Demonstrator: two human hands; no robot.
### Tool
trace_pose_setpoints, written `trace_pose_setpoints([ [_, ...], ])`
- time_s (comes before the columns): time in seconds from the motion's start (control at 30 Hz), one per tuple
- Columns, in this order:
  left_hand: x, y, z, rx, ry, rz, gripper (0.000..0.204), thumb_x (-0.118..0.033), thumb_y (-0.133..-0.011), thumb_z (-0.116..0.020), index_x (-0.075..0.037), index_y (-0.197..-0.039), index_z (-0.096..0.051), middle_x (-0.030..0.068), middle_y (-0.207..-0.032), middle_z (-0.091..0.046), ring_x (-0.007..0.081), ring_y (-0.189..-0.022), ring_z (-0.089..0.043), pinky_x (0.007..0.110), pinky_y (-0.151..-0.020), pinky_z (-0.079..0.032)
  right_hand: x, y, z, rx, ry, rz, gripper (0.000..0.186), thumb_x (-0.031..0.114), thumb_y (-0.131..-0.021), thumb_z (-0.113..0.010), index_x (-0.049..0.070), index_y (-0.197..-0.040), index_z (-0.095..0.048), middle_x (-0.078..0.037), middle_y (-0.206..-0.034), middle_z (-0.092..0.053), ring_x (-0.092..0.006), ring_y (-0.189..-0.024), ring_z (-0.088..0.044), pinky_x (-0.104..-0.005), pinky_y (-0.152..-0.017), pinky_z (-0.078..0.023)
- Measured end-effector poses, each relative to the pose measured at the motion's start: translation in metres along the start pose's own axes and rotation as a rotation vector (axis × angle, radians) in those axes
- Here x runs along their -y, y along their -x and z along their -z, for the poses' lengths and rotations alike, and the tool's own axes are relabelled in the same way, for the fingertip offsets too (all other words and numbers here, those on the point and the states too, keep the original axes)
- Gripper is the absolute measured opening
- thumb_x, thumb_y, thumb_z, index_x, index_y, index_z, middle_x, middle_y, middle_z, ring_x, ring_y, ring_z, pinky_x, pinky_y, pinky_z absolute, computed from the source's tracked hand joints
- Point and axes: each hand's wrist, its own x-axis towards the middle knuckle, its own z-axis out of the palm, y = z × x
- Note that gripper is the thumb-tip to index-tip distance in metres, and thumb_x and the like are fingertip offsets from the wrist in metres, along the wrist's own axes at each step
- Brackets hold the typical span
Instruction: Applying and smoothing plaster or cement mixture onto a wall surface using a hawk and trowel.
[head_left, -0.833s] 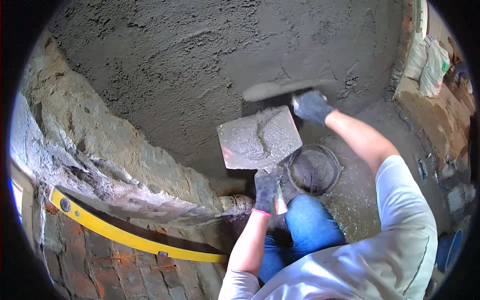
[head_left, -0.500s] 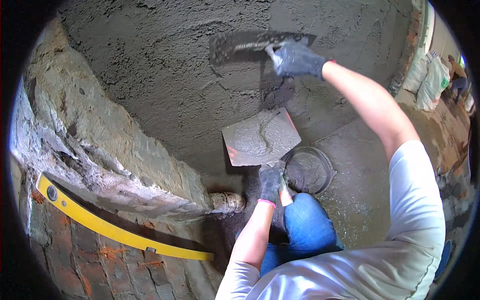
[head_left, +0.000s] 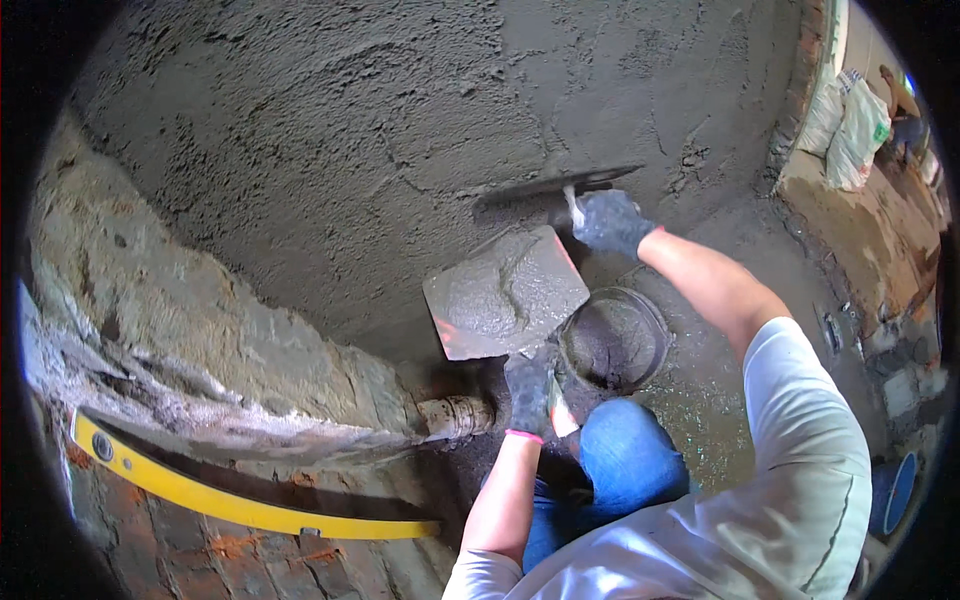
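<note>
Trowel point(head_left: 530, 193), long-bladed and seen nearly edge-on, is at the rough grey wall point(head_left: 380, 120); whether its whole blade touches cannot be told. Its long axis runs from between eight and nine o'clock to between two and three, tilted slightly across the view. The right hand point(head_left: 612, 222), gloved, is nearer and grips its handle, so the blade's middle lies at ten o'clock from that hand. From the left hand point(head_left: 530, 388), also gloved, the blade lies just past twelve, beyond the square hawk point(head_left: 447, 325). The left hand is curled at the hawk's near edge, holding it up with mortar point(head_left: 505, 285) heaped on top; the hawk's grip is hidden. From this hand, a round bucket point(head_left: 664, 328) stands at two o'clock, a pipe end point(head_left: 455, 417) between eight and nine, and a yellow spirit level point(head_left: 230, 505) farther out at eight.
</note>
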Motion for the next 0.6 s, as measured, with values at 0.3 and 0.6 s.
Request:
trace_pose_setpoints([
  [0.3, 0.02, -0.005, 0.001, 0.002, 0.319, 0.139, 0.01, -0.008, -0.078, -0.066, -0.005, -0.071, -0.06, 0.0024, -0.062, -0.057, 0.013, -0.049, -0.053, 0.028, -0.043, -0.041, -0.101, -0.072, 0.074, -0.257, 0.161, 0.328, 0.059, 0.025, -0.08, -0.051, 0.005, -0.134, -0.04, -0.008, -0.073, -0.063, -0.0276, -0.071, -0.062, -0.0469, -0.064, -0.05],
  [0.6, 0.021, 0.026, 0.035, -0.001, 0.258, 0.13, 0.006, -0.009, -0.081, -0.06, -0.006, -0.076, -0.058, 0.0021, -0.062, -0.055, 0.0133, -0.048, -0.051, 0.028, -0.042, -0.039, -0.032, -0.075, 0.118, -0.506, 0.379, 0.17, 0.018, 0.01, -0.073, -0.059, 0.012, -0.09, -0.061, -0.014, -0.077, -0.064, -0.017, -0.052, -0.06, -0.0368, -0.041, -0.046],
])
